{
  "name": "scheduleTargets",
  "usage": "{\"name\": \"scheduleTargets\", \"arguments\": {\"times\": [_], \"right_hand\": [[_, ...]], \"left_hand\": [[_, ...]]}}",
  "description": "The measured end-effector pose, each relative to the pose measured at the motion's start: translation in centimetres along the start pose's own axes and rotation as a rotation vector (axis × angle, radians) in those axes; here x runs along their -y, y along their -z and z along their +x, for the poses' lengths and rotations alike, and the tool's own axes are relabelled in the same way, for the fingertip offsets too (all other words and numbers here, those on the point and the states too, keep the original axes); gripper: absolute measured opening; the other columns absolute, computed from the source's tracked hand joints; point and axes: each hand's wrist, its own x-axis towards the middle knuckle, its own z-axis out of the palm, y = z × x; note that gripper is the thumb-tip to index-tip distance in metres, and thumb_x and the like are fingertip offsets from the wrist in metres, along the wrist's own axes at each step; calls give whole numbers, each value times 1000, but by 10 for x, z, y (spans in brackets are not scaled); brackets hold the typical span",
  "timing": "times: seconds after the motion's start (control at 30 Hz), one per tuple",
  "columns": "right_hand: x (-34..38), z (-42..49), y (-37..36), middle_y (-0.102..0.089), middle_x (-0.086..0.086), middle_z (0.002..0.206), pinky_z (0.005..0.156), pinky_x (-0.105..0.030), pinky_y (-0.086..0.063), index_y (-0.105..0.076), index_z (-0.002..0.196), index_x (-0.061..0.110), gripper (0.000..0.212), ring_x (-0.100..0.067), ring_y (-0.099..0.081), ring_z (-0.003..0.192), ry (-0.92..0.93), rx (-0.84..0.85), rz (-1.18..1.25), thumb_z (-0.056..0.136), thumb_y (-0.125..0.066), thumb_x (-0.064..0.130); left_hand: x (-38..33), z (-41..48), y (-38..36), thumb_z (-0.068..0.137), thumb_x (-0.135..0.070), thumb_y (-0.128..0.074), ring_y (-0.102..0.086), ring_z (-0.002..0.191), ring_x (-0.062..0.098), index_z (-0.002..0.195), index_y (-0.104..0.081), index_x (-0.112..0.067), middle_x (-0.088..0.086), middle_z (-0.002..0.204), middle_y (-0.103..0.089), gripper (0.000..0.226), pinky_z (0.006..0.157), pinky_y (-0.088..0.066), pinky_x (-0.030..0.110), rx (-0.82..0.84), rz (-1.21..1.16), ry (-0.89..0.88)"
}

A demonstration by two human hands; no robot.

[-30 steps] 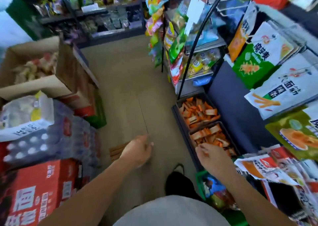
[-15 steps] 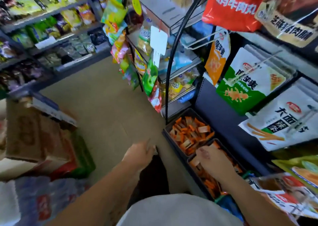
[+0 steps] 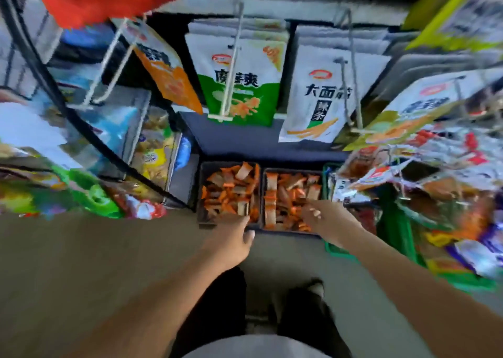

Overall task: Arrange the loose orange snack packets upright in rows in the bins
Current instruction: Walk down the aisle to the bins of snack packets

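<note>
The orange snack packets (image 3: 231, 194) are lying loose and jumbled in two dark bins sitting side by side on the floor (image 3: 81, 262). Some are leaning and some are lying flat, with no rows showing. The left bin (image 3: 202, 188) is lying just ahead of the left hand (image 3: 231, 239), which is reaching to the bin's near rim with its back turned up. Its fingers are bending down out of sight there, so I cannot tell whether they are gripping anything. The right bin (image 3: 292, 170) is sitting under the right hand (image 3: 326, 217), which is hovering low over the packets at the bin's near right corner. Its fingers are curling downward, but the blur is hiding whether they are pinching a packet.

Just to the right of the right hand, a green basket (image 3: 337, 251) is standing against that bin. Beyond both hands, above the bins, a green-and-white bag (image 3: 236, 85) and a white bag (image 3: 318, 99) are hanging on wire hooks.
</note>
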Motion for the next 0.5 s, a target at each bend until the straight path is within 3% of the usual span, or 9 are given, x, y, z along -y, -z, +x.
{"name": "scheduleTargets", "arguments": {"times": [0.07,0.17,0.27,0.33,0.37,0.43,0.5], "right_hand": [[-32,4,-15,-74,9,106,89,-43,-59,-70,118,34,53,-19,-71,98,-31,-43,77,85,-46,68],[-80,21,-46,-75,4,110,82,-45,-60,-69,122,35,33,-28,-71,98,-85,-89,88,96,-54,49],[-132,52,-100,-74,4,95,82,-40,-58,-73,103,38,16,-25,-71,95,-87,-158,118,100,-57,35],[-165,85,-146,-66,6,86,77,-35,-52,-68,85,44,21,-23,-68,88,-68,-172,103,99,-58,31],[-181,104,-170,-68,3,90,76,-36,-52,-68,86,43,20,-26,-69,89,-48,-182,112,98,-58,31],[-204,143,-214,-73,-1,109,79,-38,-55,-74,106,34,17,-28,-71,101,5,-217,105,98,-59,34],[-229,180,-251,-73,-1,114,82,-40,-56,-75,111,24,34,-28,-69,106,55,-308,61,98,-52,45]], "left_hand": [[-9,25,-28,108,-45,-44,-52,136,24,152,-46,-22,3,152,-52,49,107,-44,35,27,42,-70],[-14,72,-82,108,-44,-45,-54,134,23,150,-49,-20,2,148,-56,48,107,-46,35,54,86,-159],[-2,129,-153,106,-44,-46,-60,126,24,141,-56,-18,3,141,-61,45,104,-50,38,99,108,-194],[15,169,-202,105,-47,-46,-62,120,23,138,-58,-20,2,135,-64,44,99,-51,36,93,138,-225],[25,188,-225,105,-47,-45,-63,118,22,138,-58,-22,1,133,-65,43,97,-51,34,85,151,-240],[48,224,-267,106,-45,-44,-63,111,18,133,-59,-28,-2,124,-65,34,91,-50,31,71,134,-270],[70,258,-304,107,-46,-41,-63,101,14,126,-62,-36,-7,113,-65,30,86,-52,32,46,108,-320]]}}
